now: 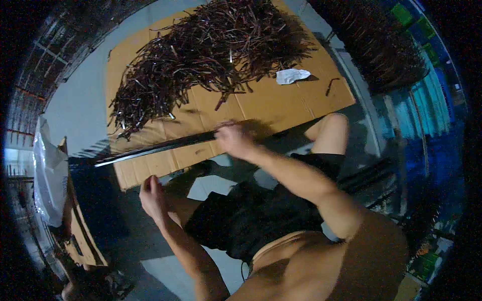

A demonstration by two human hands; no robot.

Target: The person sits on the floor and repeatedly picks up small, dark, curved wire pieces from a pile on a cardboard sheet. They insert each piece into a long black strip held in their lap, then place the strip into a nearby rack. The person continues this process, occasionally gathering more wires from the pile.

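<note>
My right hand (235, 140) is over the near part of a cardboard sheet (296, 105), slightly blurred. Its fingers are closed at the right end of a long, thin dark strip (160, 148), which slants down to the left past the cardboard's edge. Nearer and further left, my left hand (153, 198) is apart from the strip. Its fingers are curled together, and anything between them is too small to make out. Beyond both hands lies a large heap of thin, dark brown, twig-like pieces (201, 55) on the cardboard.
A crumpled white scrap (292, 76) and one loose dark piece (331, 87) lie right of the heap. At far left stands a whitish plastic bag (50, 175) beside folded cardboard (83, 226). A dense dark bundle (376, 50) and blue-green sheeting (419, 113) are at right.
</note>
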